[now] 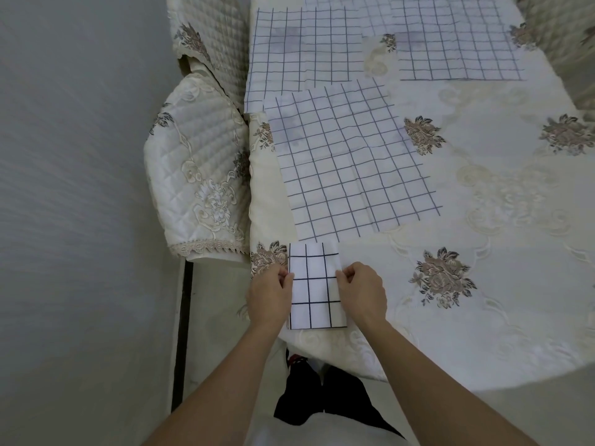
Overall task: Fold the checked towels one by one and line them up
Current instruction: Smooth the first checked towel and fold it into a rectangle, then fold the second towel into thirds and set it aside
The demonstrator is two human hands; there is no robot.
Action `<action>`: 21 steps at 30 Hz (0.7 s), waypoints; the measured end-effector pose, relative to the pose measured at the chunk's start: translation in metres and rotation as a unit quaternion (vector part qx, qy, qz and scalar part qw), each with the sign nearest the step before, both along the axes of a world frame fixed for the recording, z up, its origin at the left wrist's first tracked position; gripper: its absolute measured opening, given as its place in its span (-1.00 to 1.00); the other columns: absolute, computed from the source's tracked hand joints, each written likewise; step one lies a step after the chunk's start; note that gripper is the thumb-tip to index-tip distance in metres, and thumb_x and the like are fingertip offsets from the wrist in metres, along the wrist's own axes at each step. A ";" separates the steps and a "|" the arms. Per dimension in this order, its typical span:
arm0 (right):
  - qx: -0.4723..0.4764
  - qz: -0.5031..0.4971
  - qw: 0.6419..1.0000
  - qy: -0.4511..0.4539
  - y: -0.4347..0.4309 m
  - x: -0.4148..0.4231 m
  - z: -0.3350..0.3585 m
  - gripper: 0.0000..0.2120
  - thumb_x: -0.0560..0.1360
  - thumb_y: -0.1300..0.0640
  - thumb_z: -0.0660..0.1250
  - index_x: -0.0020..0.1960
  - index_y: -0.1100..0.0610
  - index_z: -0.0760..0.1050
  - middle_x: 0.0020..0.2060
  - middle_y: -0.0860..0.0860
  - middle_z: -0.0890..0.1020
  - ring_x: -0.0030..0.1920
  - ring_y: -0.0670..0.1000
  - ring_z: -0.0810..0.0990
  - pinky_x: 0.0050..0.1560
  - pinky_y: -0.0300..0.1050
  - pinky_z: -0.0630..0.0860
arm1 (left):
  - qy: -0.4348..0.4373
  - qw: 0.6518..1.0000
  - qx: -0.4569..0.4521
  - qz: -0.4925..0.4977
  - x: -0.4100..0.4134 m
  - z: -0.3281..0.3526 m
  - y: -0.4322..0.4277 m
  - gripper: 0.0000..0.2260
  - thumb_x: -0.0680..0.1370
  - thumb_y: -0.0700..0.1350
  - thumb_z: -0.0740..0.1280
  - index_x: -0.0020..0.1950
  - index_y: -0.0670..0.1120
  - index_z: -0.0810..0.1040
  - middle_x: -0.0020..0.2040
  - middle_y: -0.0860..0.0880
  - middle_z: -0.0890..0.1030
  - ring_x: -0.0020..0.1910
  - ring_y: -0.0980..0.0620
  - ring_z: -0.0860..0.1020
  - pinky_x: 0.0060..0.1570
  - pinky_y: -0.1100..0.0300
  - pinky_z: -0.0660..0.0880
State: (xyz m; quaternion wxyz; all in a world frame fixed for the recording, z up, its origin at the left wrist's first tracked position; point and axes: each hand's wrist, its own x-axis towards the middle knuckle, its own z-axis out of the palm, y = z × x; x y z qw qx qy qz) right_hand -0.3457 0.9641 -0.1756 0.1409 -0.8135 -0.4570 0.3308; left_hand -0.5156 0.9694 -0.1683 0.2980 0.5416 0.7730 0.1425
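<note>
Folded checked towel (314,284) lies at the near edge of the table, on the floral embroidered tablecloth (483,188), reduced to a small upright rectangle a few checks wide. Left hand (269,294) pinches its left edge and right hand (362,294) its right edge, both with fingers curled in, and the cloth lies flat between them. Judged light, thin and limp: it takes creases, has no stiffness of its own, and would likely sag or spring open if lifted by one corner. Best held along two opposite edges, as now, or pressed flat from above. The tablecloth looks smooth, so the packet may slide when nudged. Three more checked towels lie spread and unfolded beyond it: the nearest flat towel (347,162) just past the folded one and skewed, the far-left towel (299,49) partly under its top corner, and the far-right towel (457,43) apart from both. Take these by adjacent corners. No box, basket or tray in view, so nothing holds anything. A chair (199,175) with a quilted cover stands at the table's left.
</note>
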 end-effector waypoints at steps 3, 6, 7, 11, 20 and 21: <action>-0.005 -0.001 1.000 0.001 -0.001 0.000 0.000 -0.82 0.59 -0.03 0.29 -0.11 0.04 0.53 -0.17 -0.06 0.60 -0.21 -0.06 0.56 -0.23 -0.12 0.47 | 0.005 1.000 0.011 -0.001 0.000 -0.001 -0.001 -0.88 0.59 -0.01 0.36 -0.13 0.02 0.56 -0.25 0.10 0.56 -0.18 0.00 0.54 -0.13 0.05 0.49; -0.011 0.006 1.000 -0.002 -0.003 0.000 0.002 -0.81 0.59 -0.03 0.29 -0.11 0.06 0.55 -0.20 -0.07 0.60 -0.23 -0.07 0.55 -0.26 -0.14 0.43 | 0.009 1.000 0.019 0.003 0.000 -0.001 -0.002 -0.87 0.59 -0.01 0.36 -0.13 0.01 0.56 -0.24 0.09 0.58 -0.17 -0.01 0.54 -0.12 0.05 0.47; -0.012 0.008 1.000 -0.003 -0.003 0.000 0.002 -0.80 0.59 -0.03 0.29 -0.12 0.06 0.55 -0.21 -0.07 0.60 -0.24 -0.07 0.55 -0.26 -0.15 0.43 | 0.009 1.000 0.019 0.006 0.000 -0.001 -0.003 -0.87 0.59 -0.01 0.36 -0.13 0.01 0.56 -0.24 0.10 0.58 -0.17 -0.01 0.54 -0.11 0.05 0.48; -0.011 0.010 1.000 -0.001 -0.005 0.000 0.002 -0.81 0.58 -0.03 0.30 -0.13 0.05 0.54 -0.22 -0.07 0.60 -0.25 -0.08 0.55 -0.30 -0.16 0.40 | 0.007 1.000 0.019 0.015 -0.001 -0.003 -0.008 -0.89 0.58 0.00 0.36 -0.12 0.03 0.56 -0.25 0.14 0.55 -0.14 0.00 0.55 -0.07 0.03 0.49; -0.011 0.019 1.000 0.002 -0.004 0.001 0.005 -0.79 0.59 -0.02 0.31 -0.17 0.05 0.52 -0.26 -0.07 0.58 -0.26 -0.09 0.53 -0.29 -0.15 0.40 | 0.024 1.000 0.016 -0.004 -0.004 -0.002 -0.005 -0.87 0.58 0.01 0.37 -0.16 0.05 0.54 -0.30 0.18 0.52 -0.21 0.06 0.54 -0.14 0.10 0.45; -0.013 0.022 1.000 0.001 -0.004 0.002 0.005 -0.79 0.59 -0.02 0.31 -0.17 0.05 0.52 -0.26 -0.07 0.58 -0.26 -0.08 0.54 -0.28 -0.15 0.40 | 0.025 1.000 0.013 -0.005 -0.004 -0.002 -0.005 -0.86 0.57 0.01 0.37 -0.18 0.06 0.52 -0.31 0.17 0.52 -0.21 0.06 0.54 -0.15 0.10 0.46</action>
